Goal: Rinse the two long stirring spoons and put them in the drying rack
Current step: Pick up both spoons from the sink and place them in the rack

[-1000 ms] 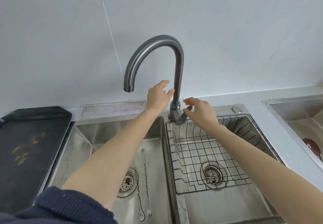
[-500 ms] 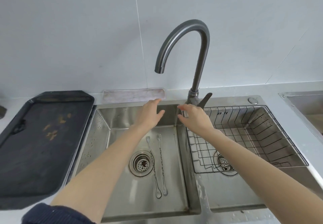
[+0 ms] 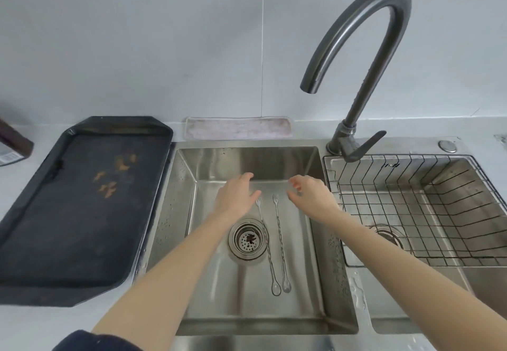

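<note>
**Hands come down from the tap to the spoons**

The two long twisted-stem steel stirring spoons [image 3: 277, 243] lie side by side on the floor of the left stainless sink basin [image 3: 247, 306], just at 3 o'clock of the round drain strainer [image 3: 248, 238], bowls toward 6 o'clock and forked ends toward 12. A second ago both hands were up at the tap's base and lever; now they have dropped into the basin. The left hand [image 3: 236, 197] hovers with fingers loosely spread at the forked ends, and the right hand [image 3: 310, 195], fingers curled but empty, sits at 3 o'clock of them. Neither touches a spoon yet. No water shows at the dark grey gooseneck tap [image 3: 356, 57], so rinsing looks not yet begun; picking up appears next. The black wire drying rack [image 3: 411, 213] waits in the right basin, at 3 o'clock.
</note>
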Demonstrator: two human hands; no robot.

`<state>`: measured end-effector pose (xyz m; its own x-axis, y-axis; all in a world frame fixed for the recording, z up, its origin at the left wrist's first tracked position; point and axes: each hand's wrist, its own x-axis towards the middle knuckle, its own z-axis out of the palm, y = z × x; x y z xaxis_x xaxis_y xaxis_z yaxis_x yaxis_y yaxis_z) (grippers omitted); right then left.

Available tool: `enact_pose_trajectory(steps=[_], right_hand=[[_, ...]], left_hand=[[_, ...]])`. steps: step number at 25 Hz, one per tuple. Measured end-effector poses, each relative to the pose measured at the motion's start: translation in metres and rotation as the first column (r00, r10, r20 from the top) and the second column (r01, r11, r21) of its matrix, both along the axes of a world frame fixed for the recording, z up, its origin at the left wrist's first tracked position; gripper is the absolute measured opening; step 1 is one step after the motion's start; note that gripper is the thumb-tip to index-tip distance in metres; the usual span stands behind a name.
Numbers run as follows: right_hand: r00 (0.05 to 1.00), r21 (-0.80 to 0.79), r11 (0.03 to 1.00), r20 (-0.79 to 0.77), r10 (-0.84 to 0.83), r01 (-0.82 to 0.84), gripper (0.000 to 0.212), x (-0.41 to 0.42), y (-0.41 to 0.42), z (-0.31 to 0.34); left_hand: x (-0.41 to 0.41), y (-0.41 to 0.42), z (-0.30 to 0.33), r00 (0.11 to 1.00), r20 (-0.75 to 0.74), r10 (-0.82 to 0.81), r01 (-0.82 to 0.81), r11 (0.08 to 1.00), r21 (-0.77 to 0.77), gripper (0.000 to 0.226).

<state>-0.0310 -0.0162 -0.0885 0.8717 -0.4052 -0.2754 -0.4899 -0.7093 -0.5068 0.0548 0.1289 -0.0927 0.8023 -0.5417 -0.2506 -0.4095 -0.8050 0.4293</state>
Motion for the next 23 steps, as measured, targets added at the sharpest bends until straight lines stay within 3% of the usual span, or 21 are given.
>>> enact_pose_trajectory(steps=[11, 17, 23], right_hand=[[0.968, 0.103, 0.99, -0.242, -0.065, 0.092, 0.03, 0.022, 0.012, -0.075], [0.921, 0.075, 0.992, -0.384, -0.068, 0.105, 0.029, 0.023, 0.013, -0.111], [0.871, 0.045, 0.994, -0.487, -0.061, 0.095, 0.026, 0.019, 0.02, -0.14]], left_hand=[[0.012, 0.004, -0.079, 0.978, -0.211, 0.008, 0.016, 0.993, 0.113, 0.037], [0.004, -0.001, -0.117, 0.952, -0.299, 0.061, -0.02, 0.99, 0.137, 0.026], [-0.006, -0.009, -0.149, 0.919, -0.385, 0.078, 0.008, 0.976, 0.218, 0.034]])
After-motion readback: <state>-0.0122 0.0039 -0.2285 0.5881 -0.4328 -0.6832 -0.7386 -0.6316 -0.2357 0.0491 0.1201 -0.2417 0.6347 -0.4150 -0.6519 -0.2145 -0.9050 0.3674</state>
